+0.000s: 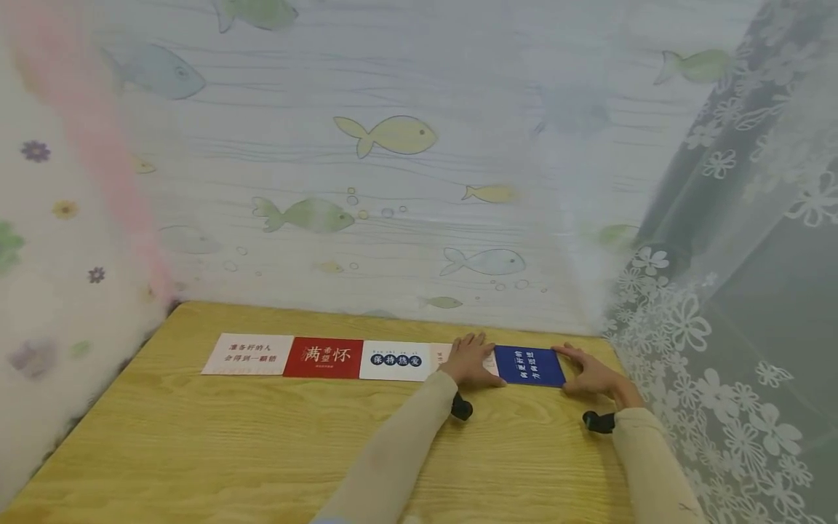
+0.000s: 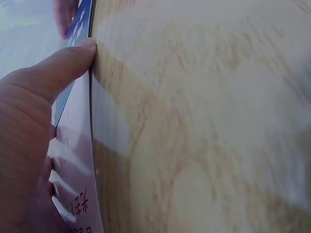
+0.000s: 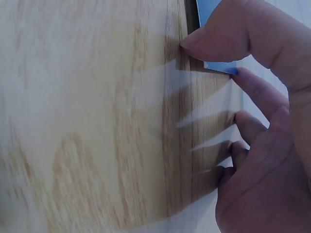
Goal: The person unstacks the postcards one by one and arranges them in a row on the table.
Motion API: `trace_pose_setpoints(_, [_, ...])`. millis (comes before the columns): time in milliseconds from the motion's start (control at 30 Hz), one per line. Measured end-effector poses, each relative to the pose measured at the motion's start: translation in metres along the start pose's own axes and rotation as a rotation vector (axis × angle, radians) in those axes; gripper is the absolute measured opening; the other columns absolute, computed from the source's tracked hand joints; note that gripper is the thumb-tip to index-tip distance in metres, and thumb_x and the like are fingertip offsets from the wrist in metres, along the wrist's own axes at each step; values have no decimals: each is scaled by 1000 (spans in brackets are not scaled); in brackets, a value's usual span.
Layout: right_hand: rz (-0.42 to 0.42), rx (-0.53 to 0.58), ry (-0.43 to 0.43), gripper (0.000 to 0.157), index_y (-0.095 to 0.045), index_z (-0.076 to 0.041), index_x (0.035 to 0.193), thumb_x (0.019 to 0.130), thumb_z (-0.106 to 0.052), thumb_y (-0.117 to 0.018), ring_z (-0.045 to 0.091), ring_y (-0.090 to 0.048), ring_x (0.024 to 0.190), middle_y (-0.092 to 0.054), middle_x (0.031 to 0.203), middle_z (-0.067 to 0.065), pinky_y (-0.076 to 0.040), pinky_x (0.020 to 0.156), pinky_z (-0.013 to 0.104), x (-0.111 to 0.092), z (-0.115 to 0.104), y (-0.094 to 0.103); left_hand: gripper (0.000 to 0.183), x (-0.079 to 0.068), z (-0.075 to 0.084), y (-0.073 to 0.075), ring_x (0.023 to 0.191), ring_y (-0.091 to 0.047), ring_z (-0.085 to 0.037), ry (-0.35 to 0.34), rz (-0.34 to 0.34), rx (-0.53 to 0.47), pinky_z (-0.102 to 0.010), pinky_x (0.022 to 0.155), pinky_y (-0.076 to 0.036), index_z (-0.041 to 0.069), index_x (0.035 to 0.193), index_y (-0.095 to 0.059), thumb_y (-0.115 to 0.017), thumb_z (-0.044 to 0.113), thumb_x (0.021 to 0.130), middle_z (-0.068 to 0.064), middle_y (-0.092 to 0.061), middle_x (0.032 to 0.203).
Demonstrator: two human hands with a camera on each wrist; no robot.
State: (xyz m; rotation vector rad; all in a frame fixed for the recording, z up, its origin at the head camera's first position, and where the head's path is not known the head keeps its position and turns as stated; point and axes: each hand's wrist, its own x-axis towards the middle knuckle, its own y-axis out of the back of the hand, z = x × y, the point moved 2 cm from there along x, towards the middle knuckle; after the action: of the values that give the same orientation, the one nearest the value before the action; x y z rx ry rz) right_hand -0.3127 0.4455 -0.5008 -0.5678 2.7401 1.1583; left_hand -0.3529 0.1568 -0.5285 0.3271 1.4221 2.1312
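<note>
My left hand [image 1: 469, 362] rests with spread fingers over a pale pink card [image 2: 75, 160] with red writing, mostly covered in the head view. Its thumb touches the near edge where that card meets a dark blue card [image 1: 529, 365] with white characters. At the blue card's right end is my right hand [image 1: 591, 373], thumb and index finger set apart at its near and far corners. In the right wrist view the index fingertip [image 3: 236, 73] touches the card's corner, while the other fingers stay off the card, over the table.
Left of the hands, a white card [image 1: 395, 361], a red card [image 1: 323, 357] and a pinkish card [image 1: 249, 355] continue the row along the back of the wooden table [image 1: 262, 444]. Fish-patterned fabric [image 1: 393, 218] hangs behind; a lace curtain [image 1: 707, 349] hangs at the right.
</note>
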Motion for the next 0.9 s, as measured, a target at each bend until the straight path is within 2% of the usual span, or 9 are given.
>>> trace_pose_setpoints(233, [9, 35, -6, 100, -26, -1, 159, 71, -2, -74, 56, 18, 148, 7, 165, 33, 6, 113, 79, 1, 3, -6, 89, -10, 0, 8, 157, -16, -26, -16, -8, -52, -46, 129, -11, 23, 159, -38, -72, 60, 86, -5, -22, 169])
trace_pose_setpoints(467, [23, 116, -3, 100, -25, 1, 159, 72, 0, -74, 52, 25, 148, 12, 165, 31, 11, 112, 78, -3, 5, -14, 89, -15, -2, 6, 158, -15, -26, -28, -19, -78, -46, 129, -10, 22, 159, -39, -73, 59, 85, -4, -21, 170])
trace_pose_setpoints(600, [33, 129, 12, 99, -26, 0, 159, 74, 1, -75, 51, 24, 149, 11, 166, 30, 10, 113, 78, -5, 7, -17, 89, -18, -1, 10, 158, -15, -26, -36, -22, -96, -46, 129, -11, 21, 158, -40, -75, 58, 84, -4, -23, 169])
trace_pose_setpoints(733, [58, 105, 35, 99, -28, 0, 159, 73, -1, -77, 52, 21, 149, 8, 166, 31, 7, 113, 79, -4, 9, -17, 90, -17, -2, 11, 158, -16, -27, -49, -21, -108, -46, 129, -11, 19, 157, -41, -76, 57, 83, -5, -24, 169])
trace_pose_setpoints(900, [74, 106, 34, 98, -29, 0, 158, 75, -4, -80, 52, 19, 150, 6, 166, 31, 5, 113, 79, -1, 10, -18, 93, -10, -9, 4, 158, -15, -25, -49, -3, -104, -45, 129, -11, 20, 158, -40, -77, 59, 82, -3, -24, 169])
